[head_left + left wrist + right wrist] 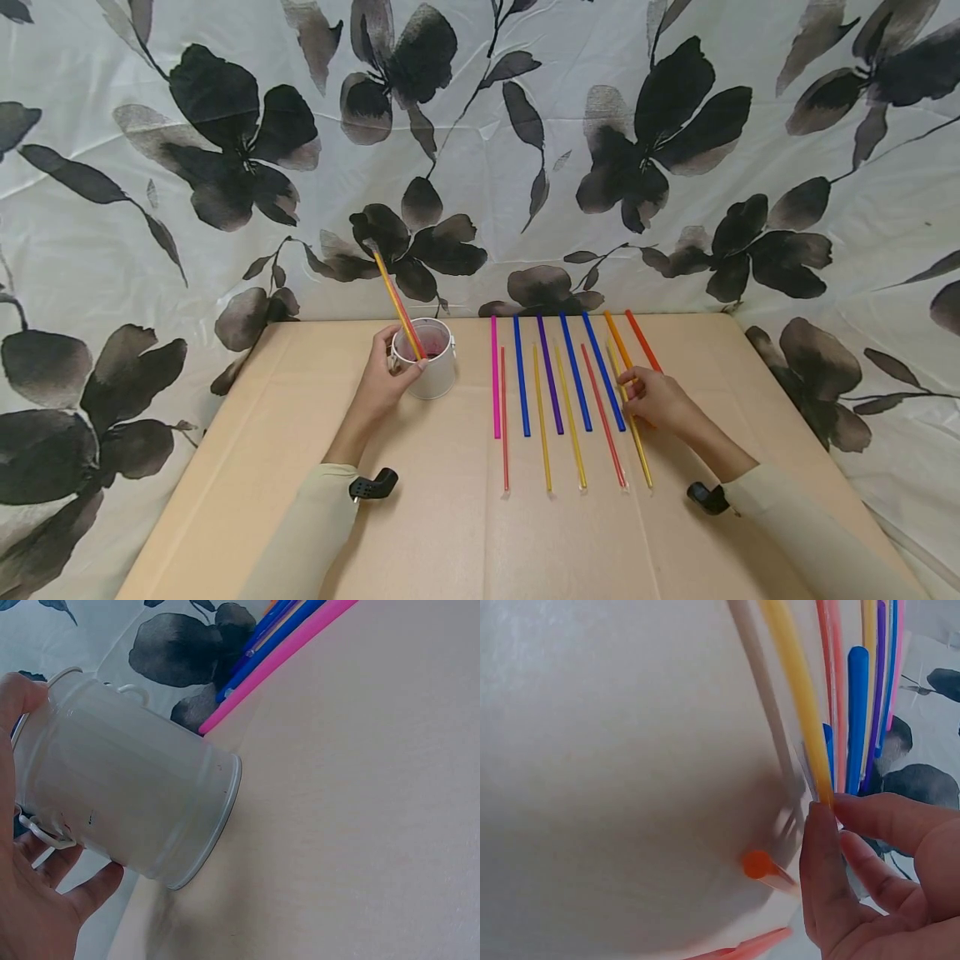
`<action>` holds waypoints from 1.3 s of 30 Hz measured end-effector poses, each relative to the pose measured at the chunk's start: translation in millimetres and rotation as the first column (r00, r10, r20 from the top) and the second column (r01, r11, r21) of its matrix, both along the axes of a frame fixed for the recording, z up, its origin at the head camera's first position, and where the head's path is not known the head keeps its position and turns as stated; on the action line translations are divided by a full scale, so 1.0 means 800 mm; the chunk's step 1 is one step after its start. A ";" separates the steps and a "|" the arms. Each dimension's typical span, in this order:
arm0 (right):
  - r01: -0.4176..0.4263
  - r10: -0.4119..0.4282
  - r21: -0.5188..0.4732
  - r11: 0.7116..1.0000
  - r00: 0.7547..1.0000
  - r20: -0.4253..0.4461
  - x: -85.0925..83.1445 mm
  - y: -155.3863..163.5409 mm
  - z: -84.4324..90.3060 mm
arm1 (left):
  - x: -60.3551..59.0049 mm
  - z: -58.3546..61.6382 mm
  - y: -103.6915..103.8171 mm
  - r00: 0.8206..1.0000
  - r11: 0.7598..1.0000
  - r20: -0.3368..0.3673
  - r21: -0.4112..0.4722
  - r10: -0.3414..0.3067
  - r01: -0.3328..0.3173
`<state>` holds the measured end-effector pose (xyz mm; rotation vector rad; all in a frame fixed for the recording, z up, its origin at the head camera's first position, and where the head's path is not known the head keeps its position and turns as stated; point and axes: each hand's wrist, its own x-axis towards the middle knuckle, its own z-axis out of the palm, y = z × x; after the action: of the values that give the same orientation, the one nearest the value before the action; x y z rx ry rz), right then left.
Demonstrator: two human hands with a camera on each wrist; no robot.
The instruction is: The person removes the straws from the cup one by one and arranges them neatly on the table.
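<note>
My left hand (pixel 384 382) grips a small white metal pail (pixel 437 380), its thumb at the rim. In the left wrist view the pail (pixel 127 772) appears tilted, with curled wire fittings on its side. Yellow and orange straws (pixel 397 302) lean out of its mouth to the upper left. My right hand (pixel 654 402) pinches a thin yellow straw (pixel 642 457) between thumb and fingertips, at the right of a row. In the right wrist view this straw (pixel 801 690) stands just off the table over its shadow. Near that hand lie an orange straw (pixel 618 337) and a red straw (pixel 643 342).
Several more straws lie side by side on the wooden table (pixel 435 517): a magenta straw (pixel 495 383) leftmost, then blue, purple, yellow and red ones. A white cloth (pixel 525 183) with dark flowers hangs behind the table's far edge. Both wrists wear black devices (pixel 373 485).
</note>
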<state>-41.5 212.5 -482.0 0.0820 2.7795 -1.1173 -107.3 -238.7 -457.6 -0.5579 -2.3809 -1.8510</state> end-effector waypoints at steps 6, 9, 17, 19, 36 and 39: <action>-0.012 0.012 0.030 0.999 1.000 0.013 -0.003 0.001 -0.004 | 0.000 0.001 0.000 1.000 1.000 0.005 0.003 -0.001 0.001; -0.013 0.012 0.056 0.998 1.000 0.021 -0.005 0.001 -0.006 | 0.000 0.000 0.000 1.000 1.000 0.010 -0.002 0.003 -0.003; -0.015 0.012 0.102 0.995 0.999 0.035 -0.001 -0.004 -0.008 | 0.002 -0.001 -0.004 1.000 1.000 0.006 0.010 -0.016 0.016; -0.013 0.010 0.119 0.993 0.999 0.031 0.000 -0.006 -0.009 | 0.002 -0.001 -0.004 1.000 1.000 0.009 0.013 -0.019 0.019; -0.001 -0.001 0.211 0.978 1.000 0.009 0.008 -0.018 0.012 | 0.005 0.002 -0.009 1.000 1.000 0.019 0.008 -0.024 0.024; 0.013 -0.007 0.229 0.973 1.000 -0.027 0.004 -0.025 0.028 | 0.005 0.001 -0.011 0.999 1.000 0.025 0.000 -0.027 0.027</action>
<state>-38.4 192.6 -459.6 0.1072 2.9223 -0.7991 -103.3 -247.2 -456.7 -0.5726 -2.4015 -1.8789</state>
